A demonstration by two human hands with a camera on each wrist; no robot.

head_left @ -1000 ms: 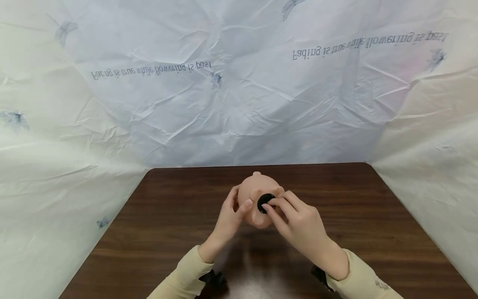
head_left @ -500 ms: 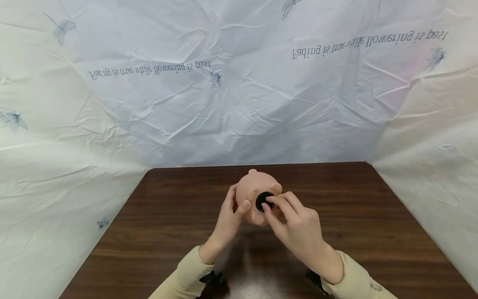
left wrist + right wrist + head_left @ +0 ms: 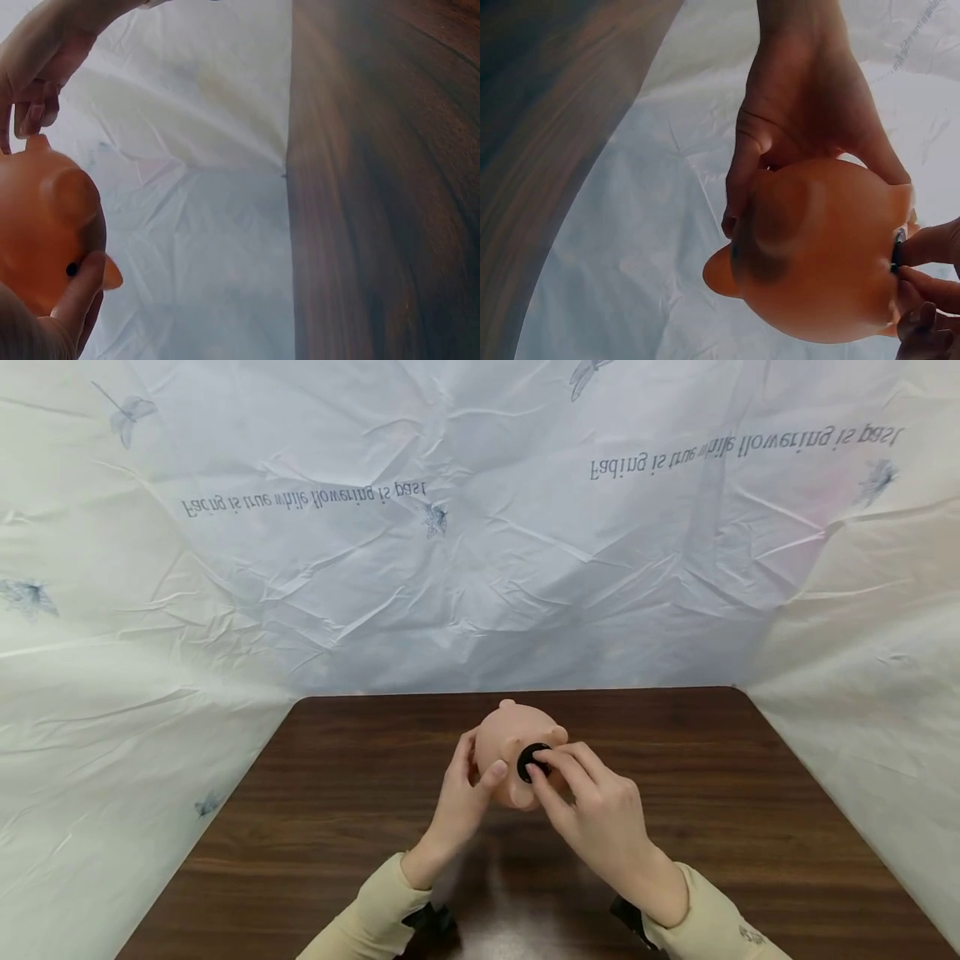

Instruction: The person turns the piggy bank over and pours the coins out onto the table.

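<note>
A pink pig-shaped piggy bank [image 3: 517,725] is held over the brown table, belly and short feet turned toward the person. My left hand [image 3: 456,797] grips its left side, thumb on the near face. A round black plug [image 3: 523,763] sits in the belly, and my right hand [image 3: 609,814] pinches its middle with thumb and fingers. In the left wrist view, a black eye shows on the piggy bank [image 3: 37,217] beside the left thumb. The right wrist view shows the plug [image 3: 897,251] edge-on at the right fingertips.
The dark wood-grain table [image 3: 337,827] has rounded far corners. White cloth [image 3: 480,577] printed with lettering and blue flowers hangs behind it and along both sides. Dark straps [image 3: 429,920] show at the wrists, by the cream sleeves [image 3: 367,910].
Both hands and the piggy bank have shifted slightly up and left since a second ago. The right fingertips stay on the black plug, with only small movement.
</note>
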